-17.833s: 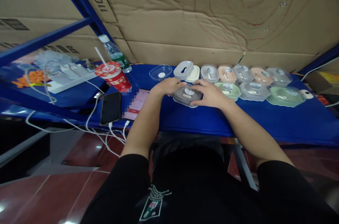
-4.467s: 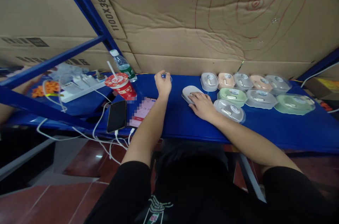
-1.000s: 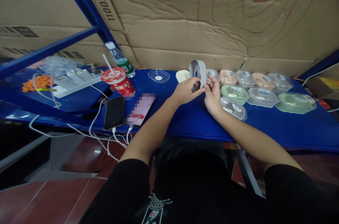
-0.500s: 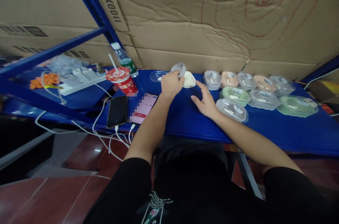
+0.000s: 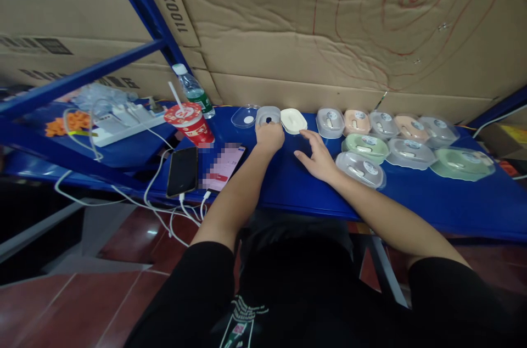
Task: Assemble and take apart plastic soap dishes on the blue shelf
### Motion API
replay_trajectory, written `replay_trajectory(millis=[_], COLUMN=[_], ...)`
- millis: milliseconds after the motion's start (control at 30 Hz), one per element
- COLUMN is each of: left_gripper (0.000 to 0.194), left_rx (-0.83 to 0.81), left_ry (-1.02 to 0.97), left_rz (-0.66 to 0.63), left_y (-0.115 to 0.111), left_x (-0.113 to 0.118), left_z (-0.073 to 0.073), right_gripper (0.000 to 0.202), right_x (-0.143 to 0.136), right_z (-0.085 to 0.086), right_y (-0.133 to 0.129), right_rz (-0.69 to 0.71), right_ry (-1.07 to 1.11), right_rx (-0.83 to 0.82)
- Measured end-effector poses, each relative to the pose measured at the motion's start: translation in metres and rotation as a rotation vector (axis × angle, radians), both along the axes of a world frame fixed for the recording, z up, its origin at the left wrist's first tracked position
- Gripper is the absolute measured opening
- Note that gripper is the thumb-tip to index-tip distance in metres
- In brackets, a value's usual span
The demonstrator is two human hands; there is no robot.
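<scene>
My left hand (image 5: 270, 137) is closed on the near rim of a small grey plastic box (image 5: 263, 113), which sits flat on the blue table. A dark spot shows inside the box; I cannot tell what it is. To its left lies a clear lid (image 5: 241, 119) with a white round sticker. Just right of the box is a cream-coloured shallow dish (image 5: 293, 120). My right hand (image 5: 318, 157) rests near that dish, palm turned inward, thumb and fingers apart, holding nothing.
Several lidded boxes in grey, peach and green (image 5: 364, 147) stand in rows on the right of the blue table (image 5: 296, 189). On the left are a red cup with a straw (image 5: 191, 125), a water bottle (image 5: 195, 93), two phones (image 5: 182, 171) and white cables.
My left hand has brought the grey box down from a tilted position to flat, left of the cream dish. My right hand has barely moved.
</scene>
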State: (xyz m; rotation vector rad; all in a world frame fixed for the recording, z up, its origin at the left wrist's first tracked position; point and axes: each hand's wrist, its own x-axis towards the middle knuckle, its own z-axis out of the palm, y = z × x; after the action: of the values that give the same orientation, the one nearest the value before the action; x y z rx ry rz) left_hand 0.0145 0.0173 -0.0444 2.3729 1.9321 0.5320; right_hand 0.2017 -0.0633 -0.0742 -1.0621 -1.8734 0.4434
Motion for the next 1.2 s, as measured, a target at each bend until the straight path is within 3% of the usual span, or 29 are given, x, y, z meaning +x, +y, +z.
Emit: replay_trajectory(millis=[333,433,600,867,1033,1200], left_gripper=[0.048,0.062,0.052,0.047,0.040,0.041], left_rx=[0.065,0.107,0.005,0.057,0.080,0.096], left_ry=[0.073,0.022,0.067,0.039,0.044,0.050], left_rz=[0.074,-0.009,-0.265,-0.192,-0.132,-0.060], left_y=[0.009,0.005,0.002,0.012,0.014,0.012], left_x=[-0.004,0.003,0.016,0.010,0.009,0.008], left_z=[-0.002,-0.002,-0.009,-0.019,-0.018,-0.016], right_gripper=[0.061,0.061,0.061,0.058,0.053,0.039], right_x=[0.002,0.002,0.002,0.000,-0.004,0.007], right_z=[0.004,0.004,0.004,0.008,0.029,0.072], right_y=[-0.001,-0.001,0.000,-0.005,-0.023,-0.043], right_rz=[0.006,0.011,0.010,-0.004,0.021,0.068], right_ry=[-0.089,-0.115,-0.138,-0.180,-0.337,-0.660], right_rx=[-0.024,-0.020,-0.012,-0.024,0.103,0.209])
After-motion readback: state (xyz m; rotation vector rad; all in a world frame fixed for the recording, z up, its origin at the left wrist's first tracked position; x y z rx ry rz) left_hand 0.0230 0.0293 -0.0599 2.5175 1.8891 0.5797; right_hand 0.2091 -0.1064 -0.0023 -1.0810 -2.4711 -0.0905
